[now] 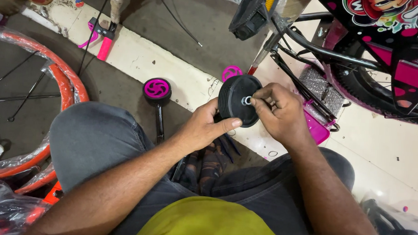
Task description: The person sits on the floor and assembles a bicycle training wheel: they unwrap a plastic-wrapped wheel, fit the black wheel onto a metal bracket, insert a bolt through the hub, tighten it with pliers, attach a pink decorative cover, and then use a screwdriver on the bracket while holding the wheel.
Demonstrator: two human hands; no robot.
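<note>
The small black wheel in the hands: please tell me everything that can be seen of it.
The small black wheel is a thick round disc, apparently plastic, with a ribbed tread on its rim and a smooth dark face. A small silvery metal piece sits at its centre hole. It is held in the air above the floor, tilted, its face toward the camera. The left hand grips its rim from below, thumb on the edge; the right hand pinches the centre piece with its fingertips.
</note>
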